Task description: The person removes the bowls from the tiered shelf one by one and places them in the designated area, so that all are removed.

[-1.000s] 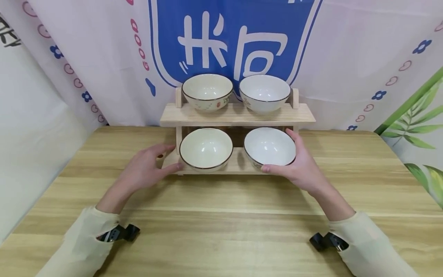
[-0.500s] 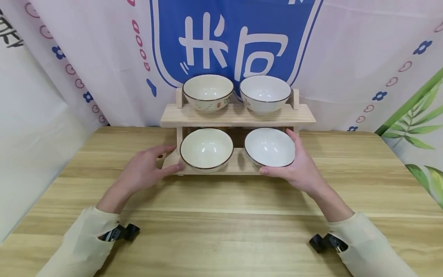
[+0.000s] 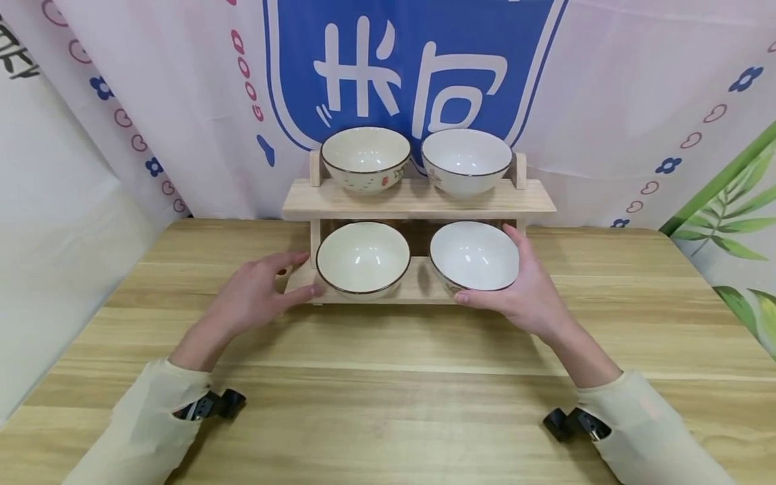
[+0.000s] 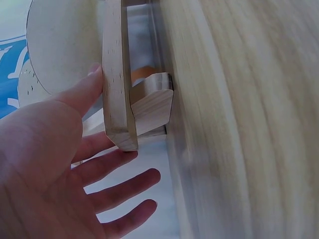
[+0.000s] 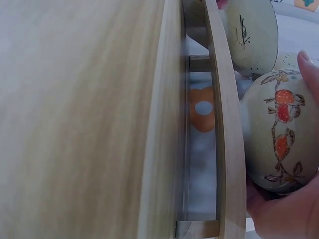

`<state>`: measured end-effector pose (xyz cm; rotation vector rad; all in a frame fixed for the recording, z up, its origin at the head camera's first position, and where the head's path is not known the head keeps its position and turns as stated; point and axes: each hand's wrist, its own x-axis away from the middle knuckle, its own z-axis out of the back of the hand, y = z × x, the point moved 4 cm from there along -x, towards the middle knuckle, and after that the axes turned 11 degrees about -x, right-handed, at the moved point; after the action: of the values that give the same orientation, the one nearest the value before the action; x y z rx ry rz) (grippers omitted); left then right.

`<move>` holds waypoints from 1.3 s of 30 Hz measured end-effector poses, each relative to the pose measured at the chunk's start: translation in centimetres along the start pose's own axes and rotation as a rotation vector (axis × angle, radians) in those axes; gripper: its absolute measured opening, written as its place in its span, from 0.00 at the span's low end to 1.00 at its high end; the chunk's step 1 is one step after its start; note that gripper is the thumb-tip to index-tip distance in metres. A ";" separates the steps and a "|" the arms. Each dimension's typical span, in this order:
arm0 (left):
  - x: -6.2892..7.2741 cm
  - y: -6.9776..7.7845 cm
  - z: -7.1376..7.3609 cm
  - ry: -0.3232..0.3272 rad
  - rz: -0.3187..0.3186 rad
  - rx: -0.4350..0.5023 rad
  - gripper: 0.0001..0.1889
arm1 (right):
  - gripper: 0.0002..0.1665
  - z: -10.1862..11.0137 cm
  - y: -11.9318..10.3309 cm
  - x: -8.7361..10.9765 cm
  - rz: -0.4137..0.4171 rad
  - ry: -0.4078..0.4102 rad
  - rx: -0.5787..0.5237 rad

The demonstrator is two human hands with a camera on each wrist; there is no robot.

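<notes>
On my feeds the left hand [image 3: 261, 293] is spread wide at the left end of the wooden rack [image 3: 418, 201], its thumb touching the lower shelf [image 3: 419, 283], the other fingers loose around that end. The right hand [image 3: 527, 289] curls round the lower right bowl [image 3: 475, 256], at the rack's right end, thumb on the near side and a finger round the far side. I find almost nothing changed from half a second ago: both hands and every bowl keep their places, and only the head view shifts slightly. I take that to mean the bowl is being steadied, not carried. Beside it on the rack is the lower left bowl [image 3: 364, 258]; the upper left bowl [image 3: 365, 158] and upper right bowl [image 3: 466, 160] sit above. The rack stands on the counter [image 3: 388, 391], before a printed cloth [image 3: 606, 87].
</notes>
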<state>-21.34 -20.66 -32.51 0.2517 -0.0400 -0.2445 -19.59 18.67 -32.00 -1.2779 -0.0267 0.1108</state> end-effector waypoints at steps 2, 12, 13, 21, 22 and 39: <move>0.0 0.0 0.0 0.001 -0.001 0.000 0.45 | 0.83 0.0 0.0 0.0 0.000 0.001 -0.001; 0.0 0.0 0.0 0.002 0.002 0.005 0.43 | 0.81 0.0 0.1 -0.1 0.008 0.007 -0.002; 0.0 0.0 0.0 0.004 0.001 0.004 0.43 | 0.80 0.0 0.1 -0.1 0.008 0.008 -0.002; 0.0 -0.1 0.0 0.010 -0.007 0.002 0.44 | 0.80 0.1 0.2 0.0 0.007 0.004 -0.014; 0.0 -0.1 0.0 0.011 -0.009 0.002 0.44 | 0.79 0.1 0.2 0.0 0.008 0.002 -0.016; 0.0 -0.3 0.0 0.021 -0.001 -0.010 0.43 | 0.74 0.7 0.3 0.2 0.086 -0.071 -0.023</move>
<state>-21.36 -20.91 -32.60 0.2439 -0.0182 -0.2426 -19.47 19.40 -32.09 -1.2978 -0.0340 0.2305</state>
